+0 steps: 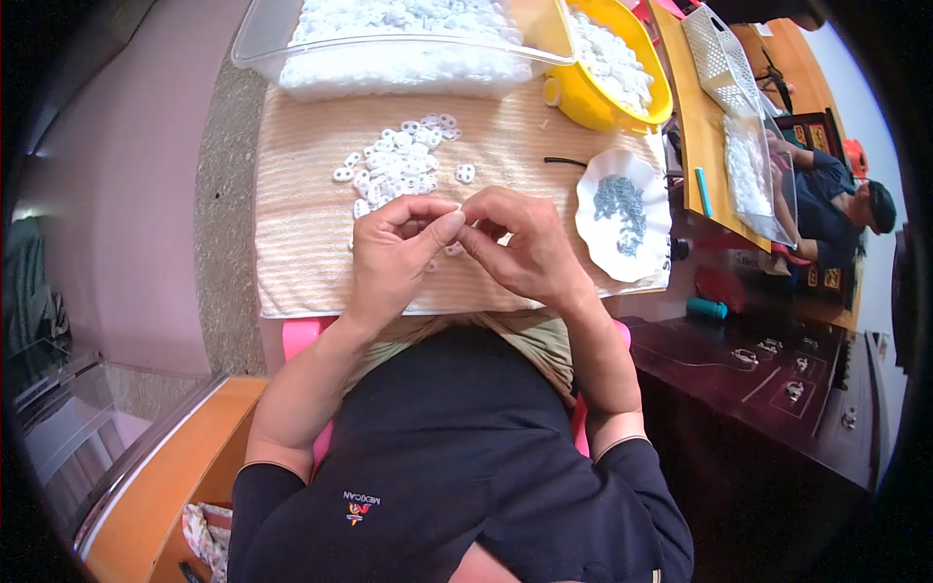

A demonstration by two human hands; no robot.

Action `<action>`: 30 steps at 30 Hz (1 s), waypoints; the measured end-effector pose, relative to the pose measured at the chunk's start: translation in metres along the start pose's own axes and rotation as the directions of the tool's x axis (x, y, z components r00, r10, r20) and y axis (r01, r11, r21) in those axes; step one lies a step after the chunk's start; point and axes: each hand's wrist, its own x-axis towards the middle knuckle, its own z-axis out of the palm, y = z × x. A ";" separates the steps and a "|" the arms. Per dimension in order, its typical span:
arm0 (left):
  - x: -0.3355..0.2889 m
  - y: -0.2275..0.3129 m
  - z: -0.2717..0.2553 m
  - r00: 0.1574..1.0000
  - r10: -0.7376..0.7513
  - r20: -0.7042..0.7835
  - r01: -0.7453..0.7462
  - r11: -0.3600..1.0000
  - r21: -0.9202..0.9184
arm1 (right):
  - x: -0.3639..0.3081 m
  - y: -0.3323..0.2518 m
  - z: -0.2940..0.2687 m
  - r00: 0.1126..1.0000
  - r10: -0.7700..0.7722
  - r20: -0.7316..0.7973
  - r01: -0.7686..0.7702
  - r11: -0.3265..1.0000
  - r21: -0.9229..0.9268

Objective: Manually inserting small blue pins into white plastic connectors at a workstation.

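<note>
My left hand (394,248) and my right hand (530,243) meet at the fingertips over a striped towel. Both are closed in a pinch. A sliver of a small white plastic piece (459,211) shows between the left thumb and forefinger; the fingers cover most of it. What the right fingertips pinch is hidden. Just beyond my left hand lies a loose heap of white two-holed plastic pieces (394,165). One such piece (466,173) lies apart, to the right of the heap. A wavy-rimmed white dish (595,250) with small grey metal bits (622,206) stands right of my right hand.
At the towel's (301,214) far side stand a clear bin (262,49) and a yellow basin (601,112), both full of white pieces. A thin black stick (566,160) lies near the dish. Another person (841,209) sits at a wooden table (692,136) on the right.
</note>
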 end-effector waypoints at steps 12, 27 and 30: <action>-0.001 0.007 0.002 0.940 -0.286 0.186 0.326 0.914 -0.242 | -0.023 0.004 0.005 0.980 -0.030 -0.198 0.071 0.976 0.206; -0.005 0.000 0.006 0.944 -0.255 0.211 0.283 0.952 -0.116 | -0.090 0.053 -0.078 0.821 0.172 -0.545 -0.379 0.878 -0.293; -0.005 -0.001 0.007 0.951 -0.239 0.198 0.265 0.958 -0.112 | -0.099 0.063 -0.097 0.836 0.214 -0.506 -0.457 0.782 -0.424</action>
